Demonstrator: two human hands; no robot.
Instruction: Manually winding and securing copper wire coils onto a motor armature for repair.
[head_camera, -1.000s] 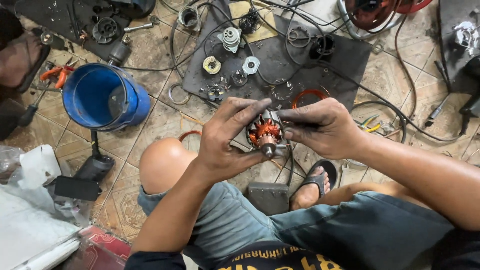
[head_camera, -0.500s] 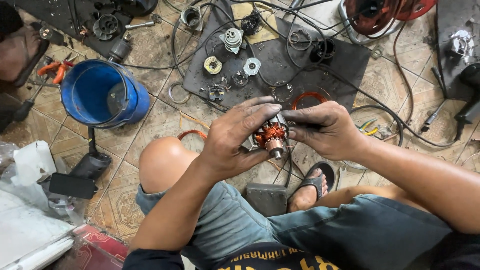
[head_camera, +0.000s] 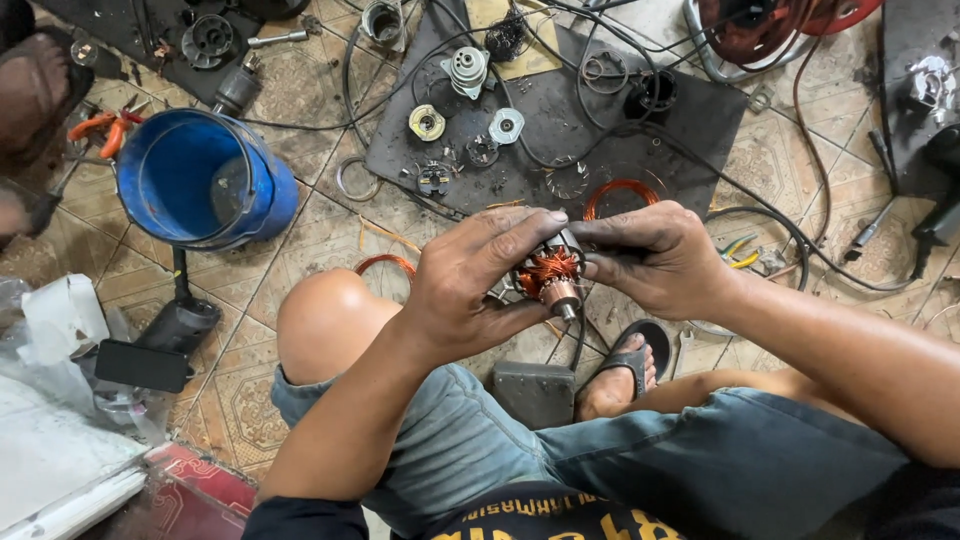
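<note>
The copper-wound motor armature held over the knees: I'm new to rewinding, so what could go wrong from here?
The copper-wound motor armature is pinched only by fingertips of the left hand and right hand; it may slip onto the patterned tile floor. Fingers pressing the copper winding may nick it.

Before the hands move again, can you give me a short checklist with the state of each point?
1. Left hand grips the rotor: ok.
2. Right hand touches the rotor from the other side: ok.
3. Copper winding intact: cannot tell, fingers cover part of it.
4. Rotor shaft end visible and free: ok.
5. Rotor held clear of the knee: ok.
6. Bucket stands upright, apart from the hands: ok.
</note>
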